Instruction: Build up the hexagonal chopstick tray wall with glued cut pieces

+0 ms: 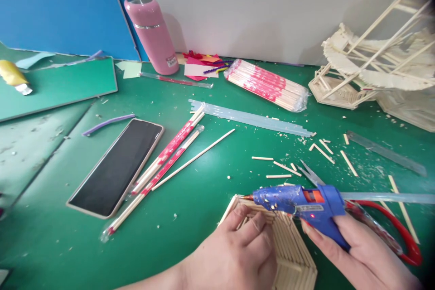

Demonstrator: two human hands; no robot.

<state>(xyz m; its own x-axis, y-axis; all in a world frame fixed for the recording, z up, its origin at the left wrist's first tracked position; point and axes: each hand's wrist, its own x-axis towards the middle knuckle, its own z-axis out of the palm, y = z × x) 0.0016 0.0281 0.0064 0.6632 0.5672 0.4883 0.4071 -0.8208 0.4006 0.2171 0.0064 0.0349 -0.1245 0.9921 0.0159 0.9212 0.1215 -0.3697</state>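
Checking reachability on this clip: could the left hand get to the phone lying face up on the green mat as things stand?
Probably yes. The left hand rests on the stick box, and the phone lies to its left. Between them, only wrapped sticks lie flat on the mat; nothing upright blocks the way.

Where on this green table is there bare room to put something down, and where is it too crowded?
The widest free patch of the table lies between the phone and the left hand, below the wrapped sticks. Another lies between the phone and the green board, beside a purple strip. Right of the glue gun, cut sticks, scissors and crumbs crowd it.
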